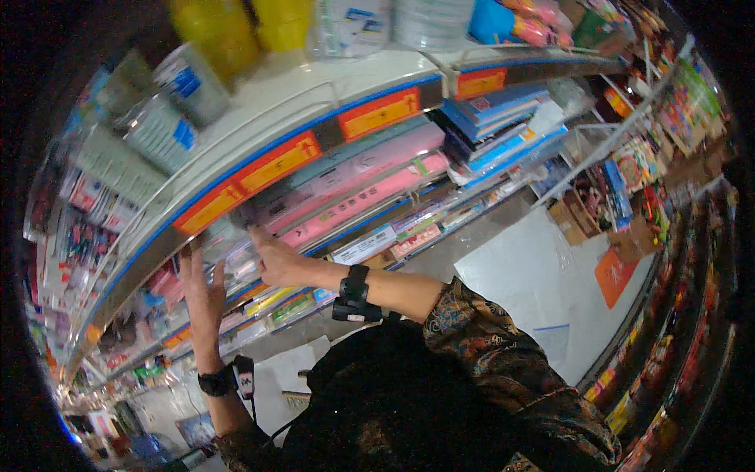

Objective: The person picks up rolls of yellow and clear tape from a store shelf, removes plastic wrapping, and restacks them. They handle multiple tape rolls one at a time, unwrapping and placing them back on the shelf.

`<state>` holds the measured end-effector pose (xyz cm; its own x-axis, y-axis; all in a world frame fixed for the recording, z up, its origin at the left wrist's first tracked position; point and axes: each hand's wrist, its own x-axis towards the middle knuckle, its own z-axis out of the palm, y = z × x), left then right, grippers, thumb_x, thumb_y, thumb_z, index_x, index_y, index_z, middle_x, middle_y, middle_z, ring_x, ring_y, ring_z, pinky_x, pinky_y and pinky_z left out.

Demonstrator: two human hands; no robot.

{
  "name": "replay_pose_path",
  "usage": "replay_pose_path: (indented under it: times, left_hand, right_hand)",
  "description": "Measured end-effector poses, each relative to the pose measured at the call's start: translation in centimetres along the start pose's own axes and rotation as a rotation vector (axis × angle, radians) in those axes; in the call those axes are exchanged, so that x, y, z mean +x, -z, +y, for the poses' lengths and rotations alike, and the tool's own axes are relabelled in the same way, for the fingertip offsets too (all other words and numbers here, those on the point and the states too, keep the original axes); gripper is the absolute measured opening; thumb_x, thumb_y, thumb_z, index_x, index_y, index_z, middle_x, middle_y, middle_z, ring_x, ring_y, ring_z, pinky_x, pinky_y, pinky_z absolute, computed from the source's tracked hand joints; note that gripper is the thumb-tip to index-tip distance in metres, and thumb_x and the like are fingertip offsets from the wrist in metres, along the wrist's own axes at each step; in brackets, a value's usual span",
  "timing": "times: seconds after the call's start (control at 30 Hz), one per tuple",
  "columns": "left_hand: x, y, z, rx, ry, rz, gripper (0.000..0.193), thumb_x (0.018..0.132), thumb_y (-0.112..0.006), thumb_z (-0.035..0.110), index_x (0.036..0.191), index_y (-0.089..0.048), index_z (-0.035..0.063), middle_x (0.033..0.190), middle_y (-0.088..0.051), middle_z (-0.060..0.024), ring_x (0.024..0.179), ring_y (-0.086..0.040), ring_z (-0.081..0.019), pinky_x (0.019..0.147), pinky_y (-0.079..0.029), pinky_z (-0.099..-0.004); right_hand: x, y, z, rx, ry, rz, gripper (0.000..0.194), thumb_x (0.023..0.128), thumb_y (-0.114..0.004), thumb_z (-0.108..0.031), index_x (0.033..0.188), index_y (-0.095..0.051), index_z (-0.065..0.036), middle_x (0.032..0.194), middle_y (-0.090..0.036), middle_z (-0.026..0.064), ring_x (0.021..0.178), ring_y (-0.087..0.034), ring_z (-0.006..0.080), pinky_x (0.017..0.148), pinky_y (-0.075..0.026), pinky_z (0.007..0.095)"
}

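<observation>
My left hand point(202, 292) reaches up to the lip of the upper shelf, fingers apart, with nothing visible in its grasp. Just right of it, my right hand point(282, 258) extends into the shelf below, its fingertips blurred against a dark spot. Whether it grips anything cannot be made out. Between the hands lie clear plastic-wrapped packets point(239, 259). Long pink boxes point(354, 203) are stacked close to the right hand, under a grey-green one point(360, 153). Each wrist wears a black strap with a small device.
Orange and yellow price labels point(280, 164) line the upper shelf edge. Above stand wrapped white stacks point(159, 133) and yellow containers point(218, 35). Blue boxes point(495, 112) lie further right, beside a wire divider point(613, 130). Lower tiers hold small boxes point(363, 243). Cardboard boxes point(575, 218) sit at right.
</observation>
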<state>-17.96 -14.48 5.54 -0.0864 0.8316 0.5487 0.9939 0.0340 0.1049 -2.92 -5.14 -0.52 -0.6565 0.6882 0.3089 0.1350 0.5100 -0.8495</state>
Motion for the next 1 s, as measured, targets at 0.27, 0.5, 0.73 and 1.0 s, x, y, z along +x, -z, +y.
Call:
replay_pose_path:
  times: [0.27, 0.5, 0.73, 1.0]
  left_hand:
    - [-3.5, -0.7, 2.1, -0.078, -0.076, 0.158, 0.035, 0.082, -0.056, -0.002, 0.117, -0.053, 0.0031, 0.126, -0.045, -0.0220, 0.115, -0.046, -0.0369, 0.095, -0.039, -0.0420]
    - [-8.7, -3.2, 6.3, -0.281, 0.041, -0.079, 0.028, 0.084, -0.052, -0.005, 0.111, -0.056, 0.0027, 0.118, -0.050, -0.0207, 0.108, -0.051, -0.0361, 0.089, -0.043, -0.0412]
    - [-11.2, -7.8, 12.7, -0.339, 0.141, -0.251, 0.021, 0.087, -0.049, 0.001, 0.106, -0.057, -0.0037, 0.100, -0.061, -0.0198, 0.093, -0.058, -0.0359, 0.087, -0.043, -0.0403]
    - [-5.8, -12.6, 29.4, -0.512, 0.084, -0.523, 0.022, 0.083, -0.054, 0.002, 0.104, -0.058, -0.0028, 0.099, -0.061, -0.0197, 0.091, -0.060, -0.0301, 0.082, -0.046, -0.0359]
  right_hand:
    - [-2.3, 5.8, 2.9, -0.161, 0.184, 0.263, 0.047, 0.074, -0.053, -0.001, 0.119, -0.042, 0.008, 0.109, -0.048, 0.0290, 0.101, -0.048, 0.0437, 0.084, -0.044, 0.0447]
    - [-5.3, 13.5, 7.8, -0.425, 0.130, 0.539, 0.038, 0.079, -0.055, -0.005, 0.114, -0.048, 0.006, 0.112, -0.050, 0.0293, 0.104, -0.049, 0.0449, 0.088, -0.045, 0.0436]
    - [-13.3, 19.3, 12.8, -0.177, 0.005, 0.173, 0.030, 0.083, -0.052, -0.007, 0.111, -0.053, 0.003, 0.113, -0.053, 0.0233, 0.104, -0.052, 0.0383, 0.087, -0.046, 0.0406]
    - [-25.2, 35.9, 17.9, -0.107, -0.349, 0.294, 0.024, 0.081, -0.049, -0.004, 0.103, -0.056, -0.001, 0.098, -0.059, 0.0211, 0.089, -0.057, 0.0365, 0.077, -0.047, 0.0428]
